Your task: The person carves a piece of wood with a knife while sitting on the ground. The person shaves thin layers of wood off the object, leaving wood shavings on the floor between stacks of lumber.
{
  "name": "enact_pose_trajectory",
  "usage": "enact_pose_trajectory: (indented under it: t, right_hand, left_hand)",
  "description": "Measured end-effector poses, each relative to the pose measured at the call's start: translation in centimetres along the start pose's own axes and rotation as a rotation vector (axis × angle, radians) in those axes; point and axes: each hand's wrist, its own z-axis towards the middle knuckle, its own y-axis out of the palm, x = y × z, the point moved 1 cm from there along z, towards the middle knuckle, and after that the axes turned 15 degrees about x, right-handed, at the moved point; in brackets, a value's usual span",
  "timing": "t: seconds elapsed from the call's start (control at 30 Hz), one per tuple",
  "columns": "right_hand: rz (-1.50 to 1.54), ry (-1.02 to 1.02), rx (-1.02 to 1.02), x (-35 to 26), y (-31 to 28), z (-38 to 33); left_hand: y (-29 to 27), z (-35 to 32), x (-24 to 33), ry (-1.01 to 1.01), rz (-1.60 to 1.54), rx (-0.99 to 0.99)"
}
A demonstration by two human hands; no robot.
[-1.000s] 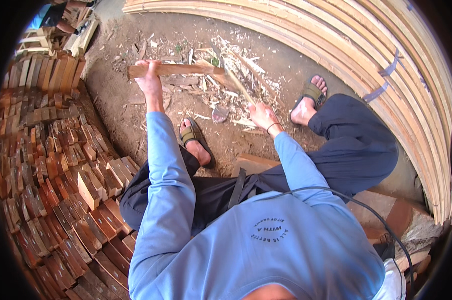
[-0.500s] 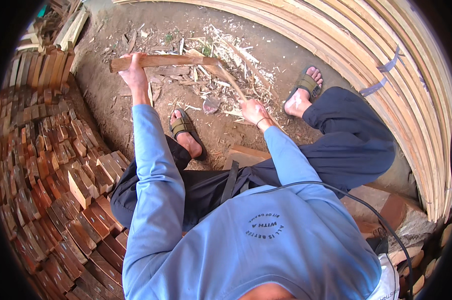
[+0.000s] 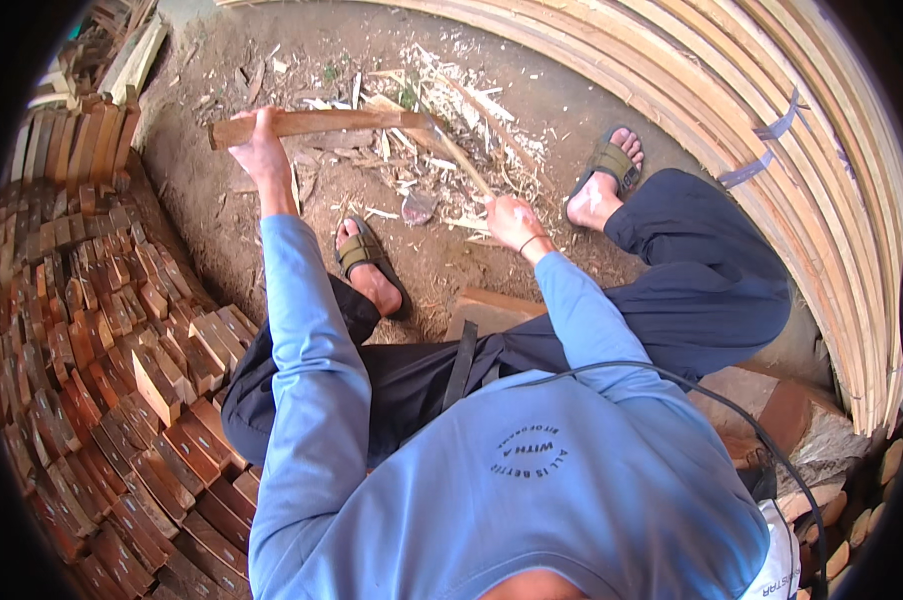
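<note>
Stretched forward at the upper left, my left hand point(image 3: 262, 150) is closed round one end of a wooden strip point(image 3: 342, 123). The strip lies level across the view, flat-sided and brown. My right hand point(image 3: 515, 222) grips a slim pale wooden handle point(image 3: 472, 177), which slants up and left. The far end of this tool reaches the strip's right end. A thin, dark part shows there, too blurred to tell its kind. Beneath both lie wood shavings point(image 3: 487, 105) and split chips on bare earth.
Stacked short wooden blocks point(image 3: 112, 400) fill the left side. Long pale boards point(image 3: 772, 200) curve along the right. My sandalled feet stand apart on the dirt point(image 3: 272, 230), a brick-like block point(image 3: 497, 308) between my legs. A black cable point(image 3: 732, 410) crosses my right side.
The wooden strip and my left hand have shifted slightly left. My right hand has moved a little right, and the tool's handle has changed its slant slightly. Both grips stay the same.
</note>
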Motion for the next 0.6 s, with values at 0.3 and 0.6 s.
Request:
enact_pose_trajectory:
  t: [0.3, 0.6]
  right_hand:
    - [0.379, 0.235, -0.013, -5.3, -5.1, 1.6]
    - [-0.004, -0.066, 0.214, -4.8, -4.5, 1.0]
  left_hand:
    - [-0.1, -0.8, 0.2, 0.001, 0.101, 0.038]
    - [1.0, -0.9, 1.4, 0.104, 0.212, 0.125]
